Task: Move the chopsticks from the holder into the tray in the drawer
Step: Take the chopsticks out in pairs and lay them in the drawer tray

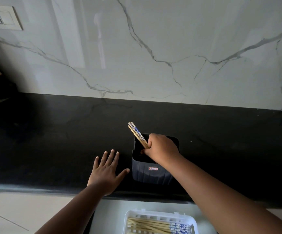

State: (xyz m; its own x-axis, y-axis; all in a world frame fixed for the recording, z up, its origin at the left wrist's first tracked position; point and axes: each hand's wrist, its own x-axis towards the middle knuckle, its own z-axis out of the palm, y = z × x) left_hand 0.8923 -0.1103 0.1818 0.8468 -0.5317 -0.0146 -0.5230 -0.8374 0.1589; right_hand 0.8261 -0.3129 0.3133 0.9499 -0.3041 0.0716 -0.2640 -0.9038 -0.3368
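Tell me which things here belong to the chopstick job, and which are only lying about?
Belong: chopsticks in right hand; dark holder; white tray with chopsticks; left hand flat on countertop.
Lying about: wall switch plate.

Black countertop (52, 141): dark holder (151, 173), left hand (105, 173) flat.

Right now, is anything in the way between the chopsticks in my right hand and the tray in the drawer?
Nothing visible. The right hand grips the chopsticks over the holder; the tray lies open just below the counter edge, with only the holder's near wall to lift over.
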